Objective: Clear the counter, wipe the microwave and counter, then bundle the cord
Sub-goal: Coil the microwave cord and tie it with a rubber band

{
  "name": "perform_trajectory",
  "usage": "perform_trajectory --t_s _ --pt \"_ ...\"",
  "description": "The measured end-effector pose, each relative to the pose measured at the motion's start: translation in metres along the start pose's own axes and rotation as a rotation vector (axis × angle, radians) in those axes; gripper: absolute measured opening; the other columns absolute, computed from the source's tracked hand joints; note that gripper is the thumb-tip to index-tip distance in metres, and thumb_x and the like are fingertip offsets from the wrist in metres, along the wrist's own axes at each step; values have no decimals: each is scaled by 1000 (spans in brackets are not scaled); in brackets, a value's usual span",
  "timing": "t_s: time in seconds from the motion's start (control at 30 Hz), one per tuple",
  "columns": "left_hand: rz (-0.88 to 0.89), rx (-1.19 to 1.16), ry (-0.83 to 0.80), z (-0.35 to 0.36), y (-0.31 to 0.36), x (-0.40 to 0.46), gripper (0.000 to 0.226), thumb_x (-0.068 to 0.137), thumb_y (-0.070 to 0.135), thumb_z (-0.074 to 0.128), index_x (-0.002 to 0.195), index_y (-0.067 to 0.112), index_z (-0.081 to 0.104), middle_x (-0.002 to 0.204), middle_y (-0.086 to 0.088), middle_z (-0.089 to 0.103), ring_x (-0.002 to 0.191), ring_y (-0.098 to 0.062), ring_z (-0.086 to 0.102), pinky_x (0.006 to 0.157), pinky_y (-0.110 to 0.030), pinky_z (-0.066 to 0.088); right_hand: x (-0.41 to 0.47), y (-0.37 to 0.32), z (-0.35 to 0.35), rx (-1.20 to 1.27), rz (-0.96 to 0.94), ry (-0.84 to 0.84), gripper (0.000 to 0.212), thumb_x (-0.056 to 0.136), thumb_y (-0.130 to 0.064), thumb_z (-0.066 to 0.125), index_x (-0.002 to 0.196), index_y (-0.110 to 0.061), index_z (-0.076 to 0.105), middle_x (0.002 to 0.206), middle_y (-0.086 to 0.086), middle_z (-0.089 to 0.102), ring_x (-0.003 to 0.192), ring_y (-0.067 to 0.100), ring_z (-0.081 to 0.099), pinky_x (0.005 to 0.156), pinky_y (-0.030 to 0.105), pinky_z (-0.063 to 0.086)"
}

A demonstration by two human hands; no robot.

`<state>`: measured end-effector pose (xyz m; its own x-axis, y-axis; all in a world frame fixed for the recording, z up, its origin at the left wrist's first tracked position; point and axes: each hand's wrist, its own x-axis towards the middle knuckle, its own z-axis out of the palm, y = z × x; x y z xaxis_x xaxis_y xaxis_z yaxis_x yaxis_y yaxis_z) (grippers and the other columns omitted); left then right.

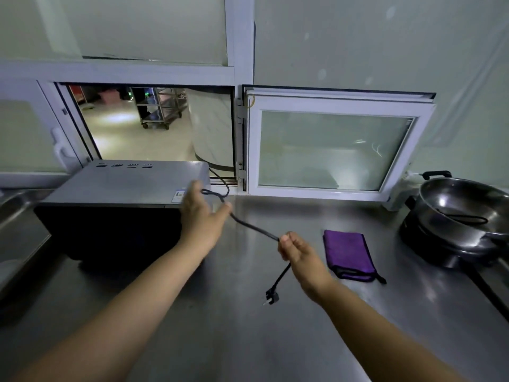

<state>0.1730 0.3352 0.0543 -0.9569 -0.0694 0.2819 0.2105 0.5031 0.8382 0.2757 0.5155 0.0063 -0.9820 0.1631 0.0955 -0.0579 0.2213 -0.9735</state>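
While both hands hold it, black cord stretches taut.

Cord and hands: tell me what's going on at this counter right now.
A person is gathering the microwave's black cord. The left hand holds it near the microwave's corner, the right hand pinches it further along, and the plug dangles unplugged below. No loops are formed yet. A folded purple cloth lies on the steel counter, with a pan on a cooker at right.
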Motion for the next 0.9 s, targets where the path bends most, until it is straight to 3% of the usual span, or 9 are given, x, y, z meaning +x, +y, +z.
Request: perform_trajectory --t_s 0.07,0.17,0.27,0.37,0.53,0.6,0.7,0.8,0.9 --pt "382 90 -254 6 12 -21 50 86 24 62 131 12 45 135 -5 41 133 -19 27 108 -35 23 8 -14 -5 61 -54 -9 30 99 -22 42 69 -16 44 62 -11 41 55 -5 38 59 5 34" --pt "603 159 -391 5 20 -26 13 90 24 55 100 17 60 102 7 56 109 -10 45 88 -29 34 20 -31 -12 127 -94 6 29 98 -22 44 71 -16 53 59 -14 51 59 -3 43 61 8 37" --pt "504 31 -348 0 26 -19 11 93 19 49 83 16 54 72 6 53 72 -13 50 63 -32 36 29 -40 -17 184 -106 58 32 99 -22 42 79 -19 66 69 -8 65 67 4 54 63 14 42" --pt "371 -138 -279 -3 29 -10 14 94 18 46 83 15 55 72 -2 56 70 -19 56 66 -30 41 31 -39 -14 158 -101 71 25 99 -29 42 94 -22 65 80 -6 72 75 8 63 67 14 47" --pt "277 -275 -231 -9 22 7 20 96 19 43 80 21 55 67 2 51 57 -6 45 59 -24 38 35 -30 6 136 11 113 24 100 -27 41 100 -12 59 82 2 73 79 17 69 70 21 52" --pt "268 -226 -246 -13 13 12 20 97 20 42 83 20 57 68 9 53 60 -5 46 60 -26 37 39 -36 18 284 47 135 29 101 -24 36 91 -8 58 78 5 73 77 21 70 67 24 55" --pt "288 -85 -307 -16 -1 13 22 98 22 40 96 21 61 75 16 55 72 -5 51 63 -20 35 52 -52 36 626 55 169 33 103 -25 30 97 -6 57 88 10 73 87 25 70 72 29 57" --pt "362 138 -418 -17 -12 12 21 99 26 34 101 20 55 72 7 53 68 -14 52 55 -25 36 65 -66 50 791 81 197 36 103 -27 30 108 -5 58 101 13 72 98 25 68 75 30 57" --pt "461 283 -447 -21 -20 14 17 98 26 33 89 19 46 79 -4 56 74 -24 56 63 -33 42 71 -73 59 755 91 260 28 101 -25 40 111 -6 58 107 14 69 100 24 67 83 33 54"
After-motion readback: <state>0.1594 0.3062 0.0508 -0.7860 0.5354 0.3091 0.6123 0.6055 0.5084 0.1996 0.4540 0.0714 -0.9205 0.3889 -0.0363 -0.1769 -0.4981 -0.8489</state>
